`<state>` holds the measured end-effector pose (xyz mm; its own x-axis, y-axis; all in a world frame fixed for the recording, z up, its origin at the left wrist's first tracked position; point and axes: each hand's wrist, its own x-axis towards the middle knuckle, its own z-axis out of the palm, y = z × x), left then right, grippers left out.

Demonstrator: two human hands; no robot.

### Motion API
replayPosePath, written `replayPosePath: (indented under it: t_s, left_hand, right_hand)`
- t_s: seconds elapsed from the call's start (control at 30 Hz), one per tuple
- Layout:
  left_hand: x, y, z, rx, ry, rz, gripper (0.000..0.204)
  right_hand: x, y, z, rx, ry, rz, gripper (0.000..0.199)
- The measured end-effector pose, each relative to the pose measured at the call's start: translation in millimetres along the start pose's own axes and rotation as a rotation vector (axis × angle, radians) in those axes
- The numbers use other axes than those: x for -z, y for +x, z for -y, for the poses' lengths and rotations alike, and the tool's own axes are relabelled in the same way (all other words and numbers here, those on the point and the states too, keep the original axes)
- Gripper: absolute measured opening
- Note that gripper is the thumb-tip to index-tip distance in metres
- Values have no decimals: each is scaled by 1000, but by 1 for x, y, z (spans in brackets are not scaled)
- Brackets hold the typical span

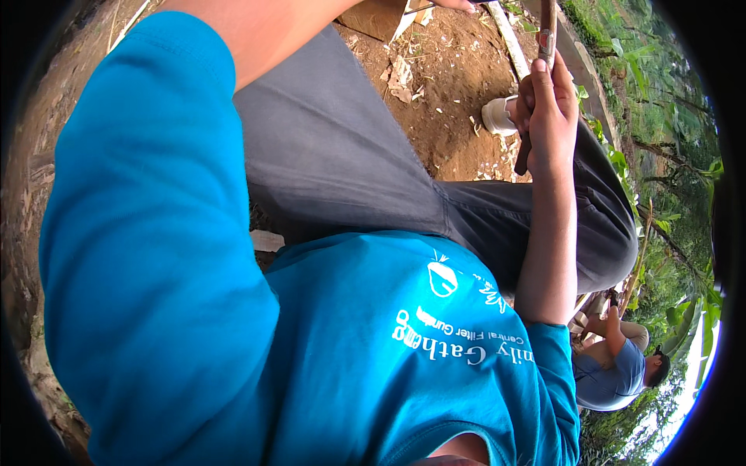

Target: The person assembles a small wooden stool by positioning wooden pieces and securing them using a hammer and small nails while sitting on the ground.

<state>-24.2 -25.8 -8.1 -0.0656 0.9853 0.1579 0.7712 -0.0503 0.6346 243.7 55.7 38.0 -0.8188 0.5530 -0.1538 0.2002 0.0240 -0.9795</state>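
Note:
My right hand point(553, 116) is closed around a slim brown wooden stick point(548, 31), thumb lying along it. The stick runs up past the top edge, and its darker lower end comes out below my palm. A pale patch shows on the stick just above my thumb. My left arm reaches up and out of view at the top. Only a little of my left hand point(458, 4) shows at the top edge, beside a small dark blue thing cut off by the frame. What that hand holds, if anything, is hidden.
Brown soil point(451, 116) with pale shavings lies beyond my grey-trousered legs point(334, 132). A wooden block point(377, 17) and a pale strip point(509, 39) lie there too. A white rounded shape like a shoe point(496, 116) is near my right hand. Another person point(610, 373) sits at the right near green plants.

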Motion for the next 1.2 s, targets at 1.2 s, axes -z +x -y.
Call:
replayPosePath:
  t_s: [1.2]
  left_hand:
    - [-20,14,-13,127,387,67,27]
  right_hand:
    - [7,11,-40,268,-295,-247,31]
